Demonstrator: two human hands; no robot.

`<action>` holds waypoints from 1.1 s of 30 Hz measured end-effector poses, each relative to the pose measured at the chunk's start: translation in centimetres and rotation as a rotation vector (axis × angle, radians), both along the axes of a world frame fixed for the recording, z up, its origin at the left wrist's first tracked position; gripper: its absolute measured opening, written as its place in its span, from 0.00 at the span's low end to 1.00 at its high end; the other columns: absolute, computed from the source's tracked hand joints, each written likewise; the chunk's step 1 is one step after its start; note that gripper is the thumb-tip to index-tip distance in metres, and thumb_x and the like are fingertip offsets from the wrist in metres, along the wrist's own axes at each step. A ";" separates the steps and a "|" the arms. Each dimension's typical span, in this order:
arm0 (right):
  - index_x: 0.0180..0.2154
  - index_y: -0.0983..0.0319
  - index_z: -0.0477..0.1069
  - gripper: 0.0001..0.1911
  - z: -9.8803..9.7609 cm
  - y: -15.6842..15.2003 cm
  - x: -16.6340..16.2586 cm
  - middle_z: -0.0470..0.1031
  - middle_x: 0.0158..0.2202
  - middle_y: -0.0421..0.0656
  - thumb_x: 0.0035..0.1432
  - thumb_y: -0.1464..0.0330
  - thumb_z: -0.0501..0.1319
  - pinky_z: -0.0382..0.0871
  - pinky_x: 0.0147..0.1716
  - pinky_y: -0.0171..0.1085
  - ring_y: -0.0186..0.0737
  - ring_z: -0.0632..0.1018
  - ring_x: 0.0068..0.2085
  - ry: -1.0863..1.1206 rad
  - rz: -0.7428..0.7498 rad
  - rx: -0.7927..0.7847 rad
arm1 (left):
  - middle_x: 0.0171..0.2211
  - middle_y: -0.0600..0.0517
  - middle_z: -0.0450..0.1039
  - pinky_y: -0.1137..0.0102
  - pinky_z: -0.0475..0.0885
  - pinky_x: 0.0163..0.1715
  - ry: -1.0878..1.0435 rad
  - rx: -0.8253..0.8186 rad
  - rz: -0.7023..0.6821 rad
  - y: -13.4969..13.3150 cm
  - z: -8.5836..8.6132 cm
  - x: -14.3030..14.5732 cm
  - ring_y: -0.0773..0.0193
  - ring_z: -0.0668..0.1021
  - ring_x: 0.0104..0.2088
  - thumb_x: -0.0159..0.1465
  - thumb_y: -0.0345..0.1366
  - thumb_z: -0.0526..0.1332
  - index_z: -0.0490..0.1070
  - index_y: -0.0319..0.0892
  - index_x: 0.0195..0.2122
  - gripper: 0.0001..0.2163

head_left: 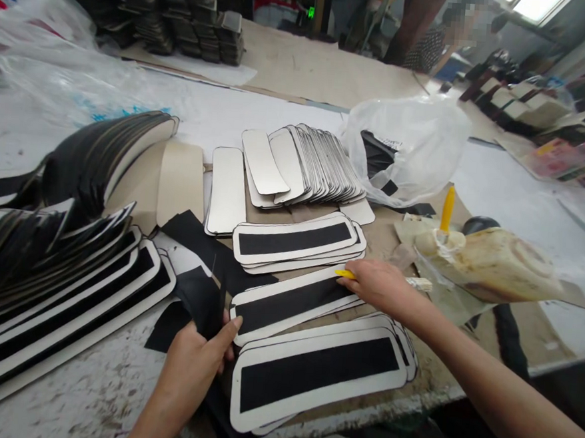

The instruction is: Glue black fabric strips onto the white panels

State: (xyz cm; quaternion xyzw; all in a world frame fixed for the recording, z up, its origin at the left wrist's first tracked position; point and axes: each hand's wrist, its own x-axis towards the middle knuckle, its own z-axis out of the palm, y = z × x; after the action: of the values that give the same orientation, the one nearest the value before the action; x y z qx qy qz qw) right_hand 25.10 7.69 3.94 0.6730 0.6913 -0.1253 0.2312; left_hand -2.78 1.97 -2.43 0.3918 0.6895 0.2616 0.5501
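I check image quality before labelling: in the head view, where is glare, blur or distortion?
Head view: the window at top right is overexposed; the shiny blank panels reflect soft glare; the table edge bends from wide-angle distortion; the far background is softer, and a person's face there is pixelated. The left hand and right hand look sharp.

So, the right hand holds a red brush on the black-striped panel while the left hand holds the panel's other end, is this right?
Not quite: the brush in the right hand is yellow, not red, as the head view shows. The rest stands: the left hand holds the other end of the black-striped panel.
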 end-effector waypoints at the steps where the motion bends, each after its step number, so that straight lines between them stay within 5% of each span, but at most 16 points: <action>1: 0.35 0.60 0.72 0.13 -0.1 0.1 0.0 0.77 0.37 0.49 0.60 0.59 0.54 0.64 0.33 0.39 0.49 0.77 0.40 -0.002 0.004 -0.001 | 0.13 0.56 0.68 0.71 0.62 0.15 0.006 -0.006 -0.001 0.1 0.1 0.0 0.65 0.67 0.14 0.50 0.53 0.63 0.66 0.41 0.30 0.19; 16: 0.35 0.61 0.73 0.13 -0.7 0.6 0.3 0.78 0.37 0.48 0.58 0.59 0.57 0.65 0.32 0.39 0.51 0.78 0.39 0.008 -0.006 0.038 | 0.13 0.56 0.68 0.70 0.61 0.17 -0.016 -0.029 -0.017 0.3 -0.1 -0.2 0.64 0.67 0.14 0.50 0.53 0.64 0.67 0.41 0.29 0.19; 28: 0.36 0.63 0.70 0.14 0.9 -2.4 3.1 0.77 0.36 0.51 0.63 0.64 0.49 0.61 0.33 0.37 0.46 0.77 0.38 0.044 -0.167 0.205 | 0.15 0.55 0.69 0.73 0.61 0.18 -0.193 -0.001 0.084 0.1 1.0 -0.7 0.68 0.67 0.17 0.49 0.49 0.67 0.68 0.39 0.31 0.18; 33: 0.34 0.62 0.69 0.20 1.2 -2.9 3.2 0.76 0.33 0.46 0.65 0.58 0.44 0.61 0.33 0.35 0.41 0.76 0.35 0.167 -0.148 0.226 | 0.14 0.55 0.68 0.75 0.59 0.17 -0.244 0.050 0.091 -0.2 1.7 -1.5 0.69 0.65 0.17 0.49 0.49 0.67 0.68 0.40 0.29 0.18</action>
State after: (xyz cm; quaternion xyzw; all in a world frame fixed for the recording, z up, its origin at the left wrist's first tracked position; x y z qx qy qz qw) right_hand 28.31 4.84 5.12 0.7311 0.6663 -0.1188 0.0859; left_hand -4.33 1.77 -0.74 0.3390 0.6279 0.3489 0.6075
